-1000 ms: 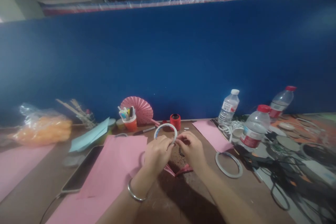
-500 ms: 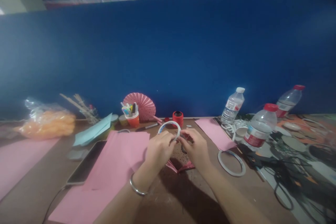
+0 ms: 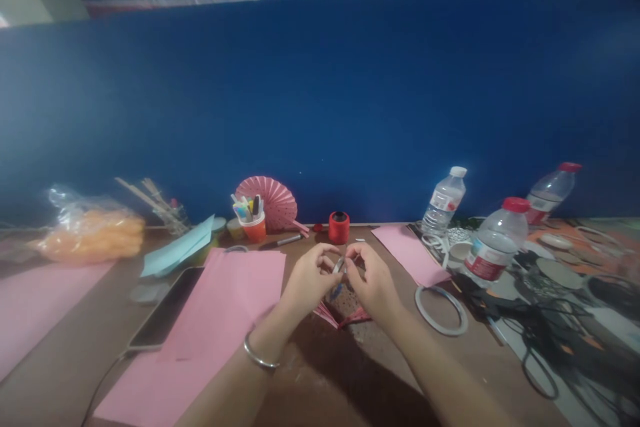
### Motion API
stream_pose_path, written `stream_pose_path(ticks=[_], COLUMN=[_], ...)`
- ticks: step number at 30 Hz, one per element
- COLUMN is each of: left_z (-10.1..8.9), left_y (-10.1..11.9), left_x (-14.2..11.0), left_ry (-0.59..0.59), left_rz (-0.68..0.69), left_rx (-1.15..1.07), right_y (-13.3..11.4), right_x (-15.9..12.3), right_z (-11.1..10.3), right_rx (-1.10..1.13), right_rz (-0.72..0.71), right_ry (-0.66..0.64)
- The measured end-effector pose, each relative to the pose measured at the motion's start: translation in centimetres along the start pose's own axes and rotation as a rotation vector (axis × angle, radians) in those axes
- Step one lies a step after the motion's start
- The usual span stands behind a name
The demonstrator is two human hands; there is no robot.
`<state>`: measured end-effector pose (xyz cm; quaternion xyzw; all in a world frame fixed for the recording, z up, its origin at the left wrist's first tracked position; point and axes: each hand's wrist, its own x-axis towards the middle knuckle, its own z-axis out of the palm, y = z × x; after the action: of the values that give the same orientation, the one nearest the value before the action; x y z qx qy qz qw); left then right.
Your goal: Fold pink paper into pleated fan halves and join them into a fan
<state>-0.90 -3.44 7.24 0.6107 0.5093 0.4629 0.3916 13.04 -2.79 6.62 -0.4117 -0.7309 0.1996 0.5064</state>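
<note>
My left hand (image 3: 311,280), with a silver bangle at its wrist, grips a narrow white tape roll (image 3: 339,268) that is turned nearly edge-on to me. Thumb and fingers of my right hand (image 3: 369,275) are pinched together at the roll's right side; whether they hold the tape's loose end is too small to tell. Beneath both hands lies a folded pink paper piece (image 3: 327,314) with dark dots, partly covered by them. Another tape roll (image 3: 441,311) rests flat to the right.
Pink sheets (image 3: 235,300) and a dark tablet (image 3: 167,310) lie left. Behind stand a red spool (image 3: 339,227), a cup of pens (image 3: 254,227) and a pink pleated fan (image 3: 270,200). At right are bottles (image 3: 493,243) and tangled cables (image 3: 565,340).
The tape roll has turned from showing its open ring upright to nearly edge-on, and dropped lower between my hands. My left fingers have shifted their hold on it.
</note>
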Motion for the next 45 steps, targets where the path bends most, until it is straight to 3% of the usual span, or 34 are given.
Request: stream_pose_path(ticks=[4,8,10,15,17,25,35,40,45], left_z=[-0.1,-0.2,-0.2,-0.7,-1.0,-1.4,-1.1,-1.1,-1.5], left_y=[0.7,1.0,0.9,0.9,1.0,2.4,2.6,3.2,3.7], left_x=[-0.1,-0.3,-0.4,-0.2,-0.1,-0.6,-0.9,-1.4,-1.5], left_ry=[-0.205,-0.265,-0.238,-0.042,-0.034,0.042,0.091,0.171,0.28], left_rz=[-0.065,-0.093,-0.065,0.205,0.247,0.317,0.304,0.33,0.308], left_rx=[-0.211,-0.247,-0.143,0.355,0.43,0.267,0.298,0.27,0.175], right_y=[-0.4,-0.4,-0.4,-0.5,-0.5,-0.5,-0.3,-1.1,-1.7], right_x=[0.2,0.4,0.5,0.5,0.5,0.4,-0.1,-1.1,-4.0], right_z=[-0.4,-0.8,-0.8,-0.9,-1.0,-0.5,0.9,1.5,4.3], right_rx=[0.081,0.108,0.13,0.197,0.225,0.348,0.414,0.21,0.002], right_rz=[0.086,0.131,0.136,0.138,0.139,0.149,0.091,0.081,0.099], right_ry=[-0.042,-0.023,-0.025,-0.041,-0.045,-0.138,-0.141,-0.027,0.263])
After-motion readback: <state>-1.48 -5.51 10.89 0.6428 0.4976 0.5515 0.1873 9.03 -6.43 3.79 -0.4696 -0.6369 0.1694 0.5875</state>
